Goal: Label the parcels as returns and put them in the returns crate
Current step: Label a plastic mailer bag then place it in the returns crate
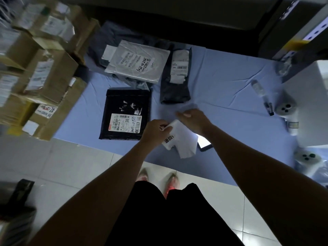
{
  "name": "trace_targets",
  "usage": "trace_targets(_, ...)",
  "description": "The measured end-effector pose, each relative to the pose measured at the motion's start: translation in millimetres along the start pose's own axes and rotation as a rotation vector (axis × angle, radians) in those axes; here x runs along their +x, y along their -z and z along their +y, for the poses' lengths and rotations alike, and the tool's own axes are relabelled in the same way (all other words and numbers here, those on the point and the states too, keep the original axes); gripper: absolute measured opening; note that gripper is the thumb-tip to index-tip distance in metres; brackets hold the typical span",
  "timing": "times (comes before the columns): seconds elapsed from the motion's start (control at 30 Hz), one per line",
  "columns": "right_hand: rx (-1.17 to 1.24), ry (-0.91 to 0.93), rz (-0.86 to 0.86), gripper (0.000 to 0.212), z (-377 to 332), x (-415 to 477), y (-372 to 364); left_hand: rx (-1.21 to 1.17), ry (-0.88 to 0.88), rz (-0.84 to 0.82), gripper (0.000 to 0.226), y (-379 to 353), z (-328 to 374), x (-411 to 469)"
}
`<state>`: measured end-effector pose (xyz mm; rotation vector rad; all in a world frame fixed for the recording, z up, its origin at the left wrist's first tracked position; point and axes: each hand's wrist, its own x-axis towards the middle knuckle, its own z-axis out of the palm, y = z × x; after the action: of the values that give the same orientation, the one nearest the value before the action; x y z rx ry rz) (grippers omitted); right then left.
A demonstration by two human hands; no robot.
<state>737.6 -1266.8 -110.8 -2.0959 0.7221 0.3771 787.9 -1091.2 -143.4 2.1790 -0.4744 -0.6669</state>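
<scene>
Just below centre, my left hand [156,130] pinches a corner of the white paper return-label sheets [182,141], and my right hand [193,119] grips their far edge. The sheets fan loosely, so I could peel two stickers, or one could curl onto itself. Left of centre lies the black square mailer bag [126,103]. Beyond it are the dark grey narrow pouch [174,89] and the pale grey flat mailer [136,59]. I can't pick out a returns crate.

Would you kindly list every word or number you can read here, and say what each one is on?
"退回": printed on the white label sheets pinched by the left hand.
"1021-0243", as best it reads: handwritten on the white parcel.
Printed labels and handwriting on the black parcel, grey parcel and cardboard boxes: too blurred to read.
</scene>
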Motion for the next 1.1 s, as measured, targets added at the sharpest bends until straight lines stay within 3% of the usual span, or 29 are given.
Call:
trace_targets(0.07, 0.006, 0.018, -0.137, 0.048, -7, -2, -1, -0.041, -0.003, -0.004, 0.017, -1, 1, 0)
trace_targets(0.17, 0.106, 0.075, -0.189, 0.036, -2, -5, 1, -0.057, -0.016, -0.023, 0.013, -1, 3, 0)
trace_targets(0.43, 0.236, 0.052, -0.180, 0.039, 12, -7, -3, -0.059, -0.038, -0.122, 0.013, 9, 1, 7)
trace_targets(0.67, 0.200, 0.060, -0.114, 0.024, 6, -16, -12, -0.204, 0.116, -0.153, 0.010, 16, 11, 4)
trace_targets(0.83, 0.155, 0.045, -0.101, 0.028, 4, -21, -16, -0.158, 0.160, -0.182, 0.036, 21, 10, 5)
trace_targets(1.0, 0.034, 0.013, -0.088, 0.029, 5, -21, -16, -0.068, 0.044, -0.096, 0.049, 26, 14, 9)
trace_targets(1.1, -0.010, -0.014, -0.048, 0.031, 8, -19, -15, -0.157, 0.115, 0.027, 0.046, 33, 17, 10)
